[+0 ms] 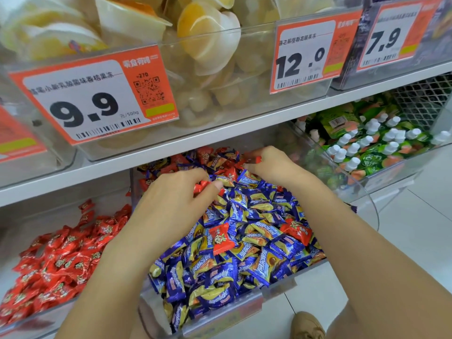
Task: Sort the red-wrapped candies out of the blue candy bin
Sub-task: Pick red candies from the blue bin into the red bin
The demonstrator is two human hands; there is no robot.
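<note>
**Both hands deep in the blue candy bin**

A person reaches both bare arms into a clear plastic bin [276, 293] heaped with blue-and-yellow wrapped candies [244, 243] on the lower shelf of a shop display. The left hand [176, 192] hovers palm down over the middle of the heap, its thumb and fingers curled around a small red-wrapped candy [201, 185]. The right hand [271, 165] stretches farther back, wrist bent, fingers pinching another red wrapper [254, 159] near the rear of the bin. More red-wrapped candies lie loose among the blue ones, one [221, 238] near the centre and one [297, 232] to its right, with several more at the back. Just left of this bin, a neighbouring clear bin holds a pile of red-wrapped candies [61, 263]. On the shelf above, orange price tags read 9.9 [84, 111], 12.0 [299, 61] and 7.9 [385, 41]. Green pouches with white caps [367, 145] fill the bin to the right.
</note>
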